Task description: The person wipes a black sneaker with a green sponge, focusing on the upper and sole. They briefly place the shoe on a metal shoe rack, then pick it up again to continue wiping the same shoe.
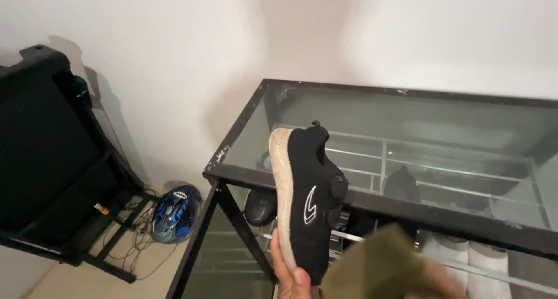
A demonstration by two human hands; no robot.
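My left hand (289, 274) grips a black knit shoe (311, 194) by its heel and holds it upright, toe up, with the beige sole (283, 182) facing left. The shoe has a white emblem on its side. It hangs in front of the near-left corner of a glass-topped rack (407, 110). A blurred olive-green cloth (381, 264) sits just right of the shoe's heel, held by my right hand (446, 283), which is mostly hidden behind the cloth.
The rack has a black metal frame (229, 217) and wire shelves with dark shoes (261, 206) and white shoes (465, 258). A blue helmet (174, 213) and cables lie on the floor by the wall. A black folded machine (52, 159) stands at the left.
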